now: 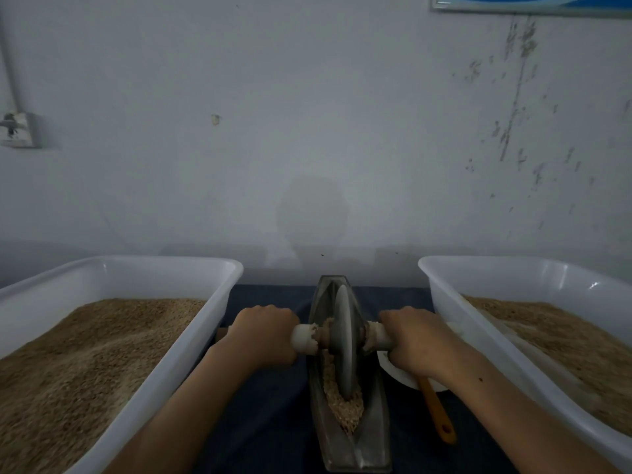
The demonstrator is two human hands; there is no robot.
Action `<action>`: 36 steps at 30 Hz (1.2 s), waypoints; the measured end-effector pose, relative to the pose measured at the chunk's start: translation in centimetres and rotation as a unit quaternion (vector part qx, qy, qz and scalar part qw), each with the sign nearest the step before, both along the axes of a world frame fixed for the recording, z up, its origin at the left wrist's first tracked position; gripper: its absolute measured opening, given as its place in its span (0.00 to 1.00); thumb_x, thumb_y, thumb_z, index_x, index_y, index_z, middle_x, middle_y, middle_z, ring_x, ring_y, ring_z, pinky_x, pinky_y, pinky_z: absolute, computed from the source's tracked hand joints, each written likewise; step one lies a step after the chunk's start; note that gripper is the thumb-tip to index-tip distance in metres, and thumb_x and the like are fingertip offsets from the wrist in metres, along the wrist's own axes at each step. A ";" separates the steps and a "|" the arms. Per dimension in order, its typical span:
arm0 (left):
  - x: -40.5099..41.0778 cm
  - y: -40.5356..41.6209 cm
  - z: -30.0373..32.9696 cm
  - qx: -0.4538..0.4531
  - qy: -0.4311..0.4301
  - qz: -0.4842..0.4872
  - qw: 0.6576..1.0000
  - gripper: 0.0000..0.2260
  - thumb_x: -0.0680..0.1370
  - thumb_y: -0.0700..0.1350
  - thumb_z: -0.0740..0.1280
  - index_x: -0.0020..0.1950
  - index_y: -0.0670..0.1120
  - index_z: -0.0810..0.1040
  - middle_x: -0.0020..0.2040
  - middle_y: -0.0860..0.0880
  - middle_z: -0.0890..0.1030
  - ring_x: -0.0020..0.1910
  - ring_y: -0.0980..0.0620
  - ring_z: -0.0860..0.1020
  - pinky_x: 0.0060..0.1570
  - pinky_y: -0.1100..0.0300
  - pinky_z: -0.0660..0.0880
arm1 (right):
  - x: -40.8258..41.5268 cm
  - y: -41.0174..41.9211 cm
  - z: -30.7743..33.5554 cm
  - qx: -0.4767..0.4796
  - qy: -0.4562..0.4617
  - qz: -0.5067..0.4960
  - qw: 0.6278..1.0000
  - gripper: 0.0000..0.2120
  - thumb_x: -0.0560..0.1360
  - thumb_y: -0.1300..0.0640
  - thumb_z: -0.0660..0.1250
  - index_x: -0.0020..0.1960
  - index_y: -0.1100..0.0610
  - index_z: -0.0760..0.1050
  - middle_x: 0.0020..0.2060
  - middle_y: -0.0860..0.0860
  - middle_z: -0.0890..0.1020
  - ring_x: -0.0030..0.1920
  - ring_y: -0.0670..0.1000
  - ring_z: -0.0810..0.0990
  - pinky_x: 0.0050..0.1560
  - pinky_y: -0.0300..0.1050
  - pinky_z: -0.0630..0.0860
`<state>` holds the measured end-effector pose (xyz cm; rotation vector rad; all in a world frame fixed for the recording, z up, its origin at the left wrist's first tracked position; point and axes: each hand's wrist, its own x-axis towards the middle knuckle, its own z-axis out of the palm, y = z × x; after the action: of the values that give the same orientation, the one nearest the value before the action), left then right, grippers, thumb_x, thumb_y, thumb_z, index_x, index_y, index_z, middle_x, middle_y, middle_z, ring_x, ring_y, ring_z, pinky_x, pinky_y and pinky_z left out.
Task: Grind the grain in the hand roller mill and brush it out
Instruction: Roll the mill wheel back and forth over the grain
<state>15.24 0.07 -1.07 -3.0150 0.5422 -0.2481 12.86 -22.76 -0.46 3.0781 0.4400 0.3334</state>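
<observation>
A grey boat-shaped metal trough (374,436) lies lengthwise on the dark blue cloth in the middle. A metal grinding wheel (343,340) stands upright in it on a wooden axle with pale handle ends. My left hand (261,333) grips the left handle (304,338), and my right hand (415,340) grips the right handle (378,335). Crushed tan grain (343,403) lies in the trough under and in front of the wheel. An orange brush handle (437,413) sticks out from under my right wrist, resting on a white bowl (393,369).
Two large white plastic tubs of tan grain flank the mill: one on the left (205,330), one on the right (444,295). A pale wall stands close behind the table. A socket box (18,130) is mounted on the wall at far left.
</observation>
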 end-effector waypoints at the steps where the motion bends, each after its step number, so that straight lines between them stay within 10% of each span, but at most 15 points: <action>1: 0.0 0.0 -0.1 -0.006 -0.014 0.003 1.000 0.12 0.73 0.52 0.68 0.55 0.51 0.75 0.50 0.52 0.80 0.49 0.52 0.77 0.45 0.60 0.69 | 0.2 0.0 -0.3 0.002 -0.020 -0.001 1.000 0.10 0.74 0.60 0.63 0.42 0.49 0.63 0.48 0.51 0.78 0.49 0.52 0.77 0.44 0.43 0.64; 9: 0.2 -0.5 -1.3 -0.042 -0.137 0.025 0.989 0.09 0.75 0.53 0.65 0.52 0.52 0.69 0.48 0.53 0.79 0.47 0.52 0.77 0.41 0.60 0.66 | 1.6 -0.1 -2.0 0.007 -0.116 -0.020 0.993 0.10 0.75 0.61 0.62 0.53 0.50 0.65 0.53 0.48 0.77 0.54 0.52 0.74 0.50 0.46 0.62; 21: -0.1 -0.1 0.3 0.017 -0.004 -0.006 1.000 0.11 0.73 0.52 0.67 0.54 0.50 0.76 0.48 0.51 0.80 0.47 0.52 0.78 0.45 0.60 0.71 | -0.1 -0.2 0.5 0.001 0.038 -0.007 0.999 0.07 0.74 0.59 0.63 0.52 0.54 0.73 0.48 0.52 0.79 0.48 0.52 0.78 0.47 0.45 0.74; 36: 0.2 0.1 -1.0 -0.038 -0.116 -0.007 0.993 0.09 0.75 0.54 0.64 0.52 0.52 0.72 0.48 0.52 0.80 0.46 0.51 0.78 0.44 0.59 0.71 | 1.2 -0.3 -1.9 0.005 -0.111 0.003 0.994 0.10 0.73 0.62 0.61 0.46 0.50 0.63 0.47 0.48 0.78 0.49 0.52 0.76 0.45 0.45 0.63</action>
<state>15.49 0.13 -2.08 -2.9962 0.5422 -0.6238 14.07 -23.08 -2.37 3.0018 0.4389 0.6709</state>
